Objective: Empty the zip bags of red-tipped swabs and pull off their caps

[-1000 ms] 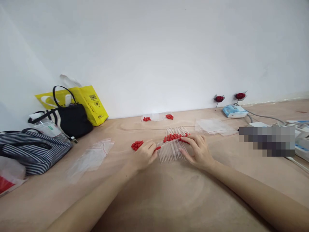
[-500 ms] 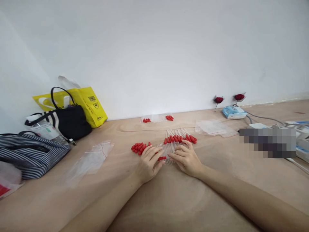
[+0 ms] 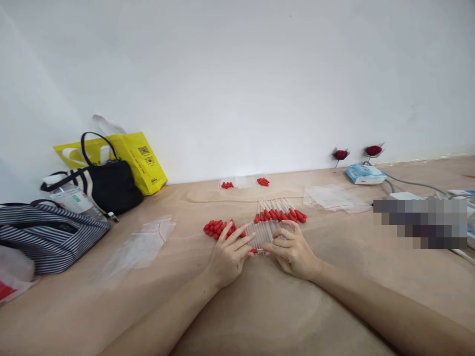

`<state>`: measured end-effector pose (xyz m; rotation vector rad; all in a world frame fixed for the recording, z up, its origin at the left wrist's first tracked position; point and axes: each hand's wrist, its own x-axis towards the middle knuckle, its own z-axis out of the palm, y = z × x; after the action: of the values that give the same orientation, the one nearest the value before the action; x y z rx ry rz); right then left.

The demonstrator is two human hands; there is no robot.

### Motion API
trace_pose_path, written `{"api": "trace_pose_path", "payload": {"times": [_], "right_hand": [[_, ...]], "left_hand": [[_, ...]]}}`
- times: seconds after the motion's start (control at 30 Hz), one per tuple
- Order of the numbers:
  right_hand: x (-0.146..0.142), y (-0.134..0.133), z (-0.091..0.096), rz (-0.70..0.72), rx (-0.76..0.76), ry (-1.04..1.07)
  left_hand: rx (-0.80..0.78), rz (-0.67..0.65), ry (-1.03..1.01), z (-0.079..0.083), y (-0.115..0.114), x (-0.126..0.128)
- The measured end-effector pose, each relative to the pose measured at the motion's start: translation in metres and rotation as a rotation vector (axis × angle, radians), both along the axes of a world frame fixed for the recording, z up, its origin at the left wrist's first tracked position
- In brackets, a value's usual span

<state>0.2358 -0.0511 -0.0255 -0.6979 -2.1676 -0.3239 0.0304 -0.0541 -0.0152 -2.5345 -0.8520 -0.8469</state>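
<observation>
My left hand [image 3: 229, 257] is closed on a small red rubber bulb [image 3: 254, 250], thumb and fingertips around it. My right hand [image 3: 296, 253] pinches a thin clear tube [image 3: 261, 251], whose end meets or nearly meets the bulb; the exact contact is too small to see. Between my hands a row of clear tubes [image 3: 264, 231] lies side by side on the table. Loose red bulbs [image 3: 216, 228] are heaped beyond my left fingers. Behind the row lie several droppers [image 3: 276, 203], thin tubes with red bulbs on their near ends.
Clear zip bags lie on the left [image 3: 143, 244] and the right [image 3: 330, 197]. At the wall are small bags with red bulbs [image 3: 263, 182]. A striped bag [image 3: 70, 242], black bag [image 3: 111, 188] and yellow bag [image 3: 148, 163] stand left. A blue packet [image 3: 365, 174] and cables [image 3: 415, 183] lie right.
Both hands have come slightly nearer to me with the red bulb and the tube. Less of the bulb shows past my left fingertips. The view has shifted slightly.
</observation>
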Motion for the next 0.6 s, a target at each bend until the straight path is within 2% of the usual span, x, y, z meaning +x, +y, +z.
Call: {"api": "trace_pose_path", "payload": {"times": [0.4, 0.6], "right_hand": [[0.0049, -0.0018, -0.0040, 0.019, -0.001, 0.003], [0.0051, -0.0040, -0.0023, 0.077, -0.013, 0.053]], "left_hand": [[0.034, -0.029, 0.043, 0.0048, -0.0032, 0.0017], [0.075, -0.068, 0.001, 0.0041, -0.0046, 0.0014]]}}
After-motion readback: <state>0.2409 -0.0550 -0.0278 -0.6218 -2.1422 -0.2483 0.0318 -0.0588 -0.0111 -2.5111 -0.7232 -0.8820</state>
